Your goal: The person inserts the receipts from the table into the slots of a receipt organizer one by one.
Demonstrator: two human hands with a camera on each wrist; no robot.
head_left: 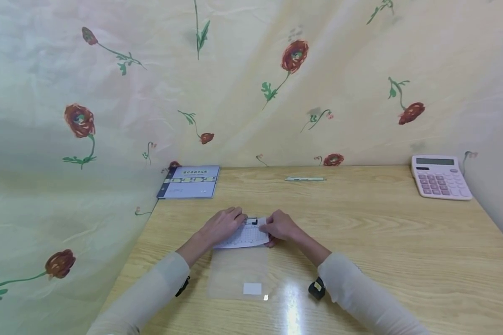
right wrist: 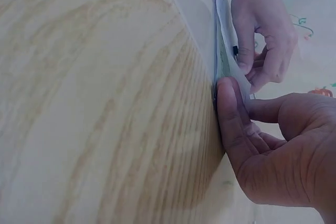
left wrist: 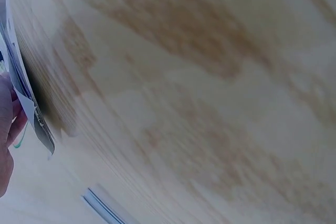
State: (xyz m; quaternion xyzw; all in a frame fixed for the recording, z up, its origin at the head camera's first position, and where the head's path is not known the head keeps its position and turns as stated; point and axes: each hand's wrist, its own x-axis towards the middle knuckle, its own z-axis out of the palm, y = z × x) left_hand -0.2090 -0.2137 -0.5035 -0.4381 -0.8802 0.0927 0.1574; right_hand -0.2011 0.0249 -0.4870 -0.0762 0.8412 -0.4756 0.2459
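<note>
A thin stack of printed papers (head_left: 243, 236) is held between both hands, a grid of lines on its top sheet. My left hand (head_left: 227, 224) grips its upper left side, next to a small black clip-like piece (head_left: 254, 222) at the top edge. Fingers partly hide that piece, so its exact kind is unclear. My right hand (right wrist: 278, 148) pinches the right edge of the papers between thumb and fingers. In the left wrist view the papers (left wrist: 29, 98) show edge-on beside the left fingers. A clear plastic sleeve (head_left: 234, 267) lies flat just below the papers.
On the sleeve is a white label (head_left: 252, 289). A blue-and-white booklet (head_left: 193, 190) lies at the table's back left. A pen (head_left: 305, 179) rests near the back edge, and a pink calculator (head_left: 440, 179) sits at the far right. Flowered cloth (head_left: 234, 93) hangs behind the wooden table.
</note>
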